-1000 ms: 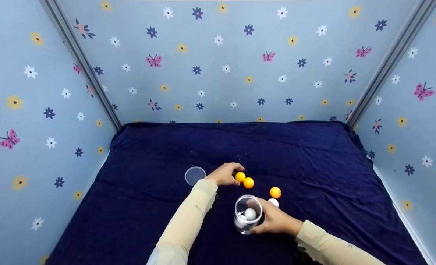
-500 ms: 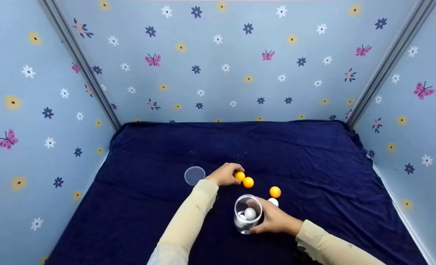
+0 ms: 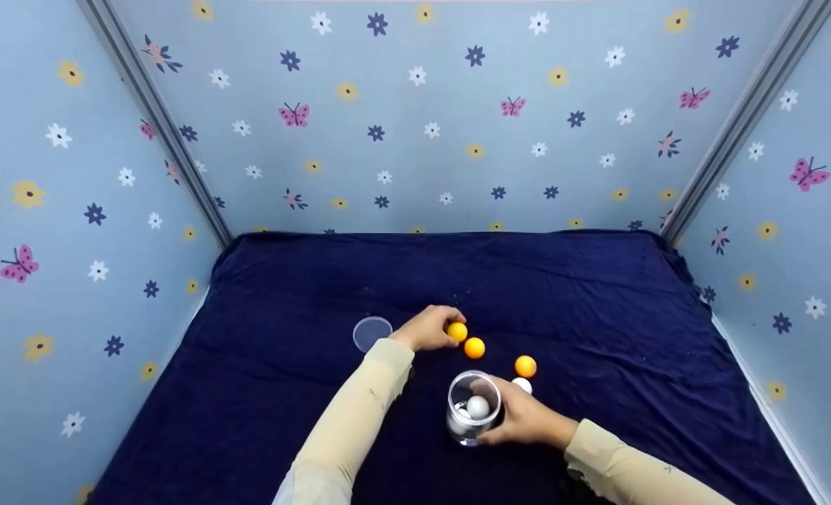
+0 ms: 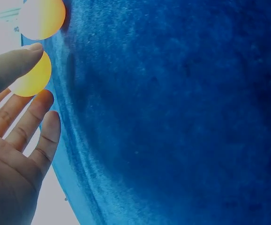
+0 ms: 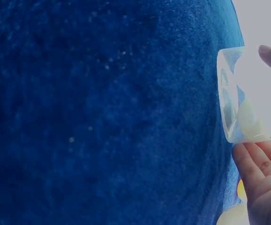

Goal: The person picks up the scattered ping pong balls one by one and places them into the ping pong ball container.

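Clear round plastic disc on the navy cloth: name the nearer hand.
Left. The left hand is just right of the disc; the right hand is farther right and lower in view.

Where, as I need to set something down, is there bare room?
Bare: the blue cloth between the rightmost orange ball and right wall, or between the clear disc and left wall. Crowded: around the jar, gripped by the right hand, and towards the left hand, among the other balls.

Support: I see wrinkled dark-blue cloth [image 3: 597, 301] | left: clear disc [image 3: 371, 332] | centre: orange ball [image 3: 475, 348] | right: second orange ball [image 3: 525, 367], white ball [image 3: 524, 384] just nearer | near: upright clear jar [image 3: 463, 431]
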Demonstrator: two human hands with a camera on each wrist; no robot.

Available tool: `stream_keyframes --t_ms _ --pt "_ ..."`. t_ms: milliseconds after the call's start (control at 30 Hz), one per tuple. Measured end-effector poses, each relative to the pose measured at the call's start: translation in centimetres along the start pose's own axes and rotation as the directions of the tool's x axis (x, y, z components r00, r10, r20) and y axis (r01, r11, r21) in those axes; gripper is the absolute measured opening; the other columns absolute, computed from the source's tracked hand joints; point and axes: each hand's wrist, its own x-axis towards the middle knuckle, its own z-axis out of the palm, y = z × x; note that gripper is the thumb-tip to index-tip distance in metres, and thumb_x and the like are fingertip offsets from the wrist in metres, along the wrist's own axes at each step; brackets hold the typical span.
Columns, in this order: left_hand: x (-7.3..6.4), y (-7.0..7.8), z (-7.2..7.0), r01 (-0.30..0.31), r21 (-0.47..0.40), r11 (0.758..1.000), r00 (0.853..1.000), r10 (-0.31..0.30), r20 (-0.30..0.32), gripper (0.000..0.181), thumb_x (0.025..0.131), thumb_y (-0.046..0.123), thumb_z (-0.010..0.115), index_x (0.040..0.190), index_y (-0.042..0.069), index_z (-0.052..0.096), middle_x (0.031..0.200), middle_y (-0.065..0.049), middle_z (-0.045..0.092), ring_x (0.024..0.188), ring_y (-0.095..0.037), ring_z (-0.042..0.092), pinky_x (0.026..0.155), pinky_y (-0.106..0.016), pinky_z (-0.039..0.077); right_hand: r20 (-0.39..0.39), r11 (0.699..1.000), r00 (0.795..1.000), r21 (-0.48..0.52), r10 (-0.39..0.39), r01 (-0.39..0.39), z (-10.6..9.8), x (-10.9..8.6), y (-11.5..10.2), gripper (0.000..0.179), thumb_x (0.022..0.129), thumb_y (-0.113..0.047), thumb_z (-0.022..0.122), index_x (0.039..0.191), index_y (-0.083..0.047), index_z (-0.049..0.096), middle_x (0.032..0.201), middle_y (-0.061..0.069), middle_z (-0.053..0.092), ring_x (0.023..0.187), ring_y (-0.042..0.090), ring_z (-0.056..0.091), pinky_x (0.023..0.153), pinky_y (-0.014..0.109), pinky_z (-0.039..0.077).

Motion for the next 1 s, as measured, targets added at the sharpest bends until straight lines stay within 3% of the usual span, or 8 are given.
stream_keyframes --t_ms 667,1000 --pt "-1.4 1.3 -1.7 -0.052 -0.019 0.998 0.999 0.052 0.001 0.046 0.089 0.005 0.086 0.133 -0.001 0.073 0.127 -0.017 0.076 0.114 -0.032 0.071 0.104 -0.045 0.058 0.007 1.0 1.0 -0.01 0.017 -0.017 0.1 -0.1 -0.1 0.08 0.069 -0.021 0.101 0.136 0.004 0.063 0.136 0.021 0.072 0.125 0.028 0.068 0.116 0.034 0.051" --pt "-2.4 1.7 -2.5 -0.042 -0.049 0.998 0.999 0.041 -0.009 0.044 0.09 0.006 0.087 0.131 0.0 0.073 0.125 -0.016 0.076 0.112 -0.031 0.072 0.102 -0.046 0.059 -0.001 1.0 1.0 -0.025 -0.009 0.009 0.1 0.0 0.2 0.08 0.069 -0.022 0.101 0.136 0.002 0.064 0.135 0.021 0.072 0.123 0.034 0.069 0.115 0.034 0.051"
